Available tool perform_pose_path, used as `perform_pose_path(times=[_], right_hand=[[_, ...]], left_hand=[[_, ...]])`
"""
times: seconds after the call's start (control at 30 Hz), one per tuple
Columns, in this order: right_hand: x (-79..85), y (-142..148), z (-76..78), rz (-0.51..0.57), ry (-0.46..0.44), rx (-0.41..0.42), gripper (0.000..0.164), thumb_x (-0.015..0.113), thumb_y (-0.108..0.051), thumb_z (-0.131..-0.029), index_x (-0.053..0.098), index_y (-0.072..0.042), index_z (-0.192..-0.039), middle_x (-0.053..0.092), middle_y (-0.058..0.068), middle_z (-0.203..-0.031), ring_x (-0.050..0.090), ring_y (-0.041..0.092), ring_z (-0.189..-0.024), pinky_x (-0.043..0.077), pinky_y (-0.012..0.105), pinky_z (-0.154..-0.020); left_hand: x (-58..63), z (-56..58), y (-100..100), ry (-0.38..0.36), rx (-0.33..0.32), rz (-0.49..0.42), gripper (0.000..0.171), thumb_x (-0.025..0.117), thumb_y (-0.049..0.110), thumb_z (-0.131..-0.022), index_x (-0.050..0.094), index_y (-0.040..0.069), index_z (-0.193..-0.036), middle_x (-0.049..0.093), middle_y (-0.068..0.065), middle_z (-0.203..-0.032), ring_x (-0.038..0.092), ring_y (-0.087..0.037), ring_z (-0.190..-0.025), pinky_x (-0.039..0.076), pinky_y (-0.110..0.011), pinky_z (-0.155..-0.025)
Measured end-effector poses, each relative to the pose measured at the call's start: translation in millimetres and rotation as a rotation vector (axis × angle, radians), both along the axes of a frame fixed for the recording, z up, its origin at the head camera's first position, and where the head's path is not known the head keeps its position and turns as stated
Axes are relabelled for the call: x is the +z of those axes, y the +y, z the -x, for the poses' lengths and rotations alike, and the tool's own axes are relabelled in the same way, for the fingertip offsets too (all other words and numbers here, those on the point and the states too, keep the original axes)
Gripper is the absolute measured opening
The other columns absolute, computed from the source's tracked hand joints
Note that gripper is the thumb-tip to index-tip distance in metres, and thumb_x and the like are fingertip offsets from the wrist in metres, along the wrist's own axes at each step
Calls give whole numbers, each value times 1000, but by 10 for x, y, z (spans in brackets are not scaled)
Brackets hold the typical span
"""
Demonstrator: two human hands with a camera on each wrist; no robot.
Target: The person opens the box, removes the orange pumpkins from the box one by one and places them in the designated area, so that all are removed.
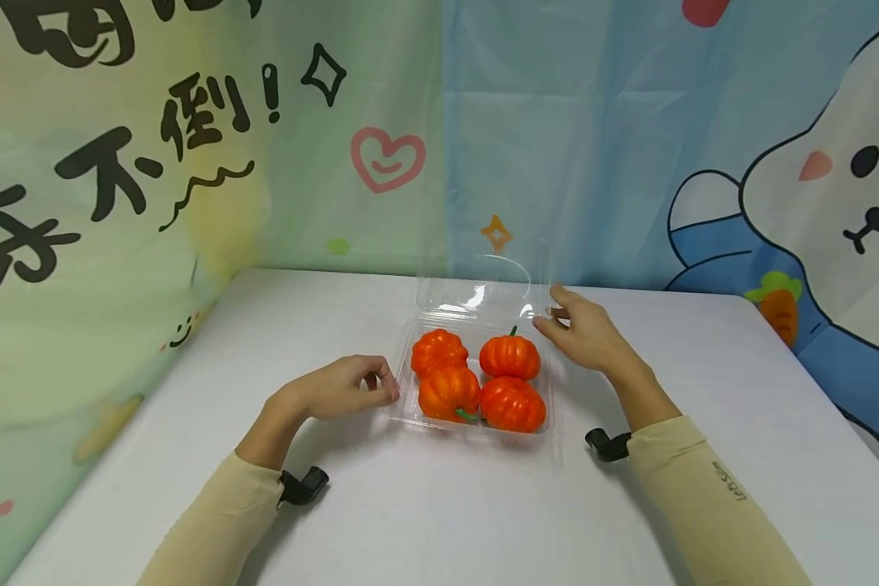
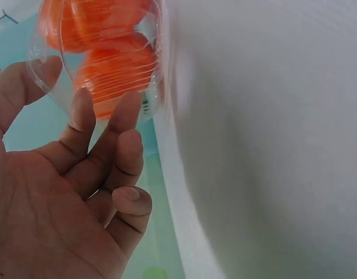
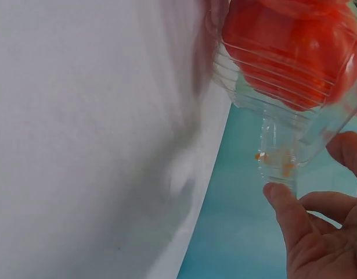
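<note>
Several small glossy orange-red pumpkins [image 1: 513,404] with green stems sit in a clear plastic clamshell box [image 1: 476,434] on the white table. Its transparent lid [image 1: 450,297] stands raised at the back, hinged to the base. At the box's left rim, my left hand [image 1: 352,387] has its thumb and index fingertips right at the edge; a gap shows between them in the left wrist view, and the other fingers are loosely bent. My right hand [image 1: 582,330] is by the lid's right side, index finger at the lid's edge and thumb lower, near the box's back right corner.
The white tablecloth [image 1: 439,521] spreads around the box. Behind the table hangs a printed cloth backdrop [image 1: 549,146] with lettering, a heart and a cartoon animal. A black wrist mount [image 1: 303,486] sits on the left forearm and another [image 1: 606,445] on the right.
</note>
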State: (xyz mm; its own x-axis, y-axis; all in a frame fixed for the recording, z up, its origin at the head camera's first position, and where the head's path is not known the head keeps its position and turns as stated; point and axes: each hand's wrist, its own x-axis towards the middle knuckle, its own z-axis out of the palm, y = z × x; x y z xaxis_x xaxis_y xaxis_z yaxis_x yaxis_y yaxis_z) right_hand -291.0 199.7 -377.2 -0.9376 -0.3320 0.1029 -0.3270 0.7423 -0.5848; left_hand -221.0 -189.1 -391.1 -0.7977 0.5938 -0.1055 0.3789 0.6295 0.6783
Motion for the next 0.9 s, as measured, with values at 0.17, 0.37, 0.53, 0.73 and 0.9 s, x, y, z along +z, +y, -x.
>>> perform_pose_path(times=[0.17,0.37,0.53,0.73,0.9], right_hand=[[-25,2,28,-37,-10,-18,71,58,-31,-104,30,9,-156,29,29,-162,52,44,-136,36,57,-114],[-77,-39,49,-44,3,4,66,58,-32,-104,40,11,-150,30,30,-162,59,45,-128,36,58,-114],[-84,-79,48,-51,-2,17,62,58,-33,-104,45,9,-148,33,29,-161,60,45,-127,44,56,-107],[-96,-86,6,-76,13,19,58,57,-34,-105,48,5,-146,39,28,-155,61,46,-124,50,55,-101],[-114,-99,-39,-74,128,-16,56,60,-37,-103,53,2,-143,43,24,-142,53,45,-124,46,58,-103]], left_hand=[[15,-7,5,-8,-11,-16,12,63,28,-97,64,16,-95,64,6,-89,57,-17,-84,44,-27,-72],[19,-23,-5,-32,-16,-35,14,63,28,-97,62,14,-93,63,6,-88,57,-17,-85,44,-27,-73],[24,-22,-10,-35,-15,-33,17,64,29,-96,60,13,-90,61,5,-84,55,-17,-82,42,-27,-72],[16,-27,-29,-45,-22,-41,16,64,28,-96,61,13,-90,63,5,-88,57,-17,-86,45,-28,-75],[9,-24,-25,-40,-19,-47,16,64,29,-96,62,14,-91,64,4,-89,56,-17,-86,44,-28,-75]])
